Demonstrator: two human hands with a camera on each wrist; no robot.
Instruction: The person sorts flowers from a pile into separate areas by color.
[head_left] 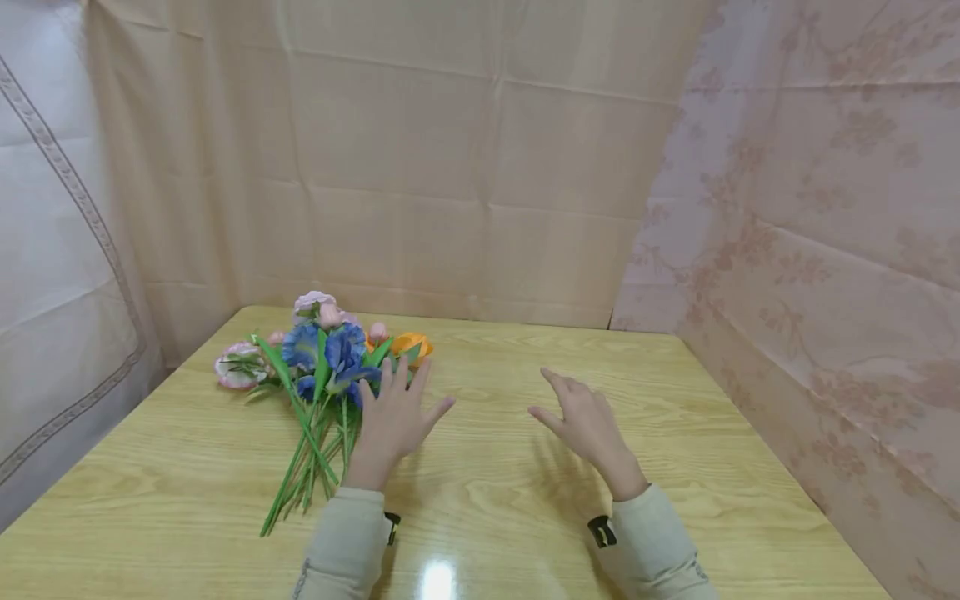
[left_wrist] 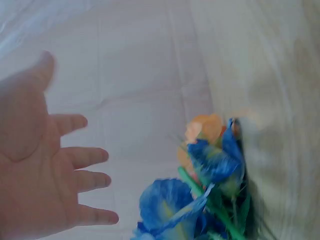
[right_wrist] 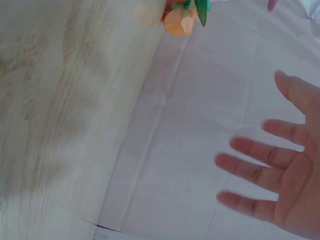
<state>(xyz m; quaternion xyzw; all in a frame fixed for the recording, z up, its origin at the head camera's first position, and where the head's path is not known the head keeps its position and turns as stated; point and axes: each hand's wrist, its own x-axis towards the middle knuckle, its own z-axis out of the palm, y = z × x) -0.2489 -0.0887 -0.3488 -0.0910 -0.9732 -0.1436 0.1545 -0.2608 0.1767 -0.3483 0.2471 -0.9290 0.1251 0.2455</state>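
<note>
A loose bunch of artificial flowers lies on the left part of the table, green stems (head_left: 300, 467) crossing toward the near edge. Its blooms are blue irises (head_left: 345, 346), an orange flower (head_left: 412, 344), and pink-white ones (head_left: 238, 365). My left hand (head_left: 393, 421) is spread above the table beside the bunch, overlapping its right side in the head view; the left wrist view shows a gap between fingers and blue petals (left_wrist: 165, 205). To the right, my right hand (head_left: 588, 421) hovers with fingers extended and holds nothing. An orange bloom (right_wrist: 178, 21) appears at the top of the right wrist view.
The wooden table (head_left: 480, 500) reaches back to a beige curtain (head_left: 480, 167). A floral-patterned cloth (head_left: 825, 250) hangs along the right side and a white cloth (head_left: 60, 250) along the left. Dark bands (head_left: 602, 531) show at both wrists.
</note>
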